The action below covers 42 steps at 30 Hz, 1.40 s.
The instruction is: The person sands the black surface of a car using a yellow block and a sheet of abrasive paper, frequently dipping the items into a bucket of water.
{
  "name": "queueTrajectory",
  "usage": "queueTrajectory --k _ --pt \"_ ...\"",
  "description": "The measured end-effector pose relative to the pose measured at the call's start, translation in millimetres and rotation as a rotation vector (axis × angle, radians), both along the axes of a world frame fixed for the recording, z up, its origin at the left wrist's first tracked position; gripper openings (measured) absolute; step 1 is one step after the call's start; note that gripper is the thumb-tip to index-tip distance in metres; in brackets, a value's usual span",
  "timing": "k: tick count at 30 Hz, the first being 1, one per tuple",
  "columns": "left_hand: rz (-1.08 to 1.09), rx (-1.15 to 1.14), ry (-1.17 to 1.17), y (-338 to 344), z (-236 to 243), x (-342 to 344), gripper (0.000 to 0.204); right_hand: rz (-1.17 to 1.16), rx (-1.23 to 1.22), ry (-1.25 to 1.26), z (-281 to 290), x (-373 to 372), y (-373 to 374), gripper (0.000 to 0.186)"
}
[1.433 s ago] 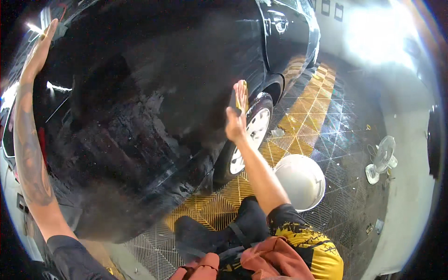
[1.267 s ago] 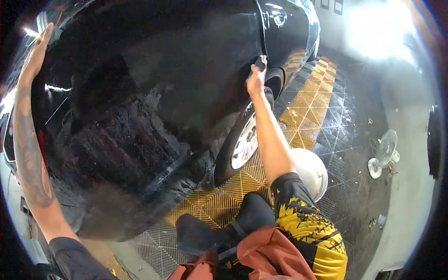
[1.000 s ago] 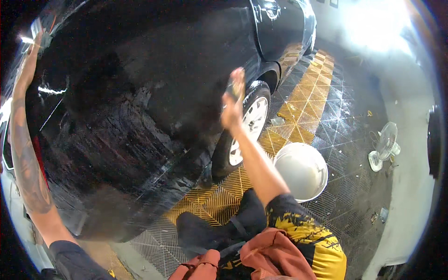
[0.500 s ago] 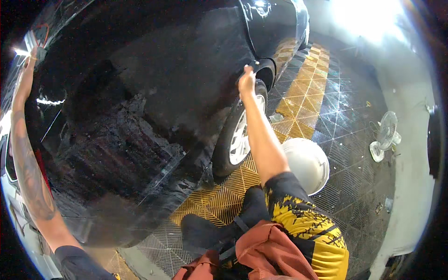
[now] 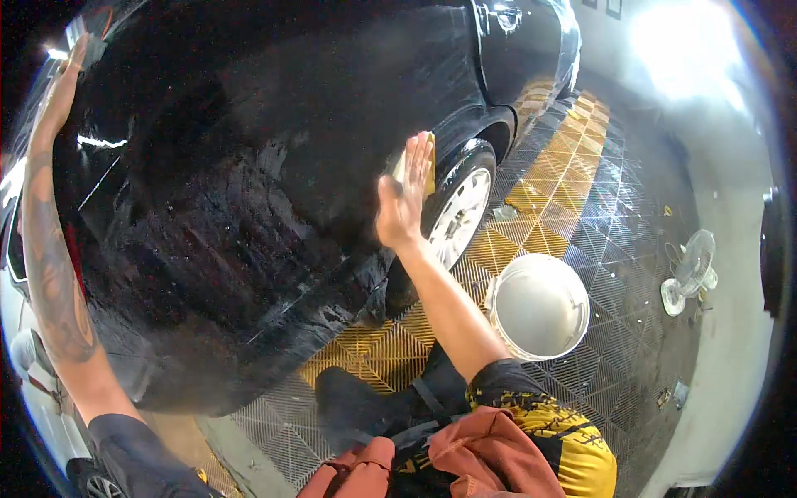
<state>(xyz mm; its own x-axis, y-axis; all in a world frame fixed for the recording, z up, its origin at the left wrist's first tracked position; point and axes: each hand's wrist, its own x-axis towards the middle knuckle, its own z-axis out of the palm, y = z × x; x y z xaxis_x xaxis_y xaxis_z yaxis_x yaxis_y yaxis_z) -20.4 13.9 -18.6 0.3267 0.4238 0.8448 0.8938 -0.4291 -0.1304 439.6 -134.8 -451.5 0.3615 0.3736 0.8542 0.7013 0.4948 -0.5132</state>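
My left hand (image 5: 63, 91) is stretched out at the upper left, resting along the edge of the black car (image 5: 249, 199), fingers extended and partly small to see. My right hand (image 5: 404, 191) lies on the car's side panel just left of the rear-most visible wheel arch, its fingers laid over a yellowish pad (image 5: 427, 177) that it presses on the wet, streaky paint. The wheel (image 5: 461, 212) with a silver rim sits just right of it. A white bucket (image 5: 538, 307) of cloudy water stands on the floor beside my right forearm.
Floor tiles (image 5: 564, 178) in yellow and grey grating run along the car. A standing fan (image 5: 693, 264) is at the right near the pale wall (image 5: 722, 365), with small items lying below it. A white vehicle (image 5: 41, 382) shows at the far left, a bright light at the upper right.
My right hand has gone back and forth along the panel; since half a second ago it has moved down and left. My left hand stays at the edge. The view has shifted slightly.
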Motion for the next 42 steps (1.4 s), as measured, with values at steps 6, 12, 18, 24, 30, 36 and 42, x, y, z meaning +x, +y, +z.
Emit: queueTrajectory --k 6,12,18,24,30,36,42 --pt "-0.036 -0.019 -0.078 -21 -9 17 0.073 -0.125 -0.122 0.259 48 69 46 0.066" --pt "0.228 0.057 0.131 -35 -11 19 0.065 -0.026 0.043 -0.153 19 -1 13 0.070" --pt "0.077 -0.103 -0.089 -26 -7 20 0.074 -0.051 -0.078 0.188 63 46 44 0.069" --pt "0.037 0.004 -0.049 -49 -20 38 0.072 -0.029 0.012 -0.273 47 4 13 0.078" --pt "0.224 0.032 -0.123 -111 -36 89 0.044 -0.055 0.012 0.054 95 36 54 0.069" --pt "0.372 -0.078 -0.157 -134 -43 101 0.064 -0.043 0.046 -0.277 82 -1 29 0.071" --pt "0.504 0.020 0.215 -129 -45 94 0.054 0.088 0.189 0.028 107 5 51 0.064"
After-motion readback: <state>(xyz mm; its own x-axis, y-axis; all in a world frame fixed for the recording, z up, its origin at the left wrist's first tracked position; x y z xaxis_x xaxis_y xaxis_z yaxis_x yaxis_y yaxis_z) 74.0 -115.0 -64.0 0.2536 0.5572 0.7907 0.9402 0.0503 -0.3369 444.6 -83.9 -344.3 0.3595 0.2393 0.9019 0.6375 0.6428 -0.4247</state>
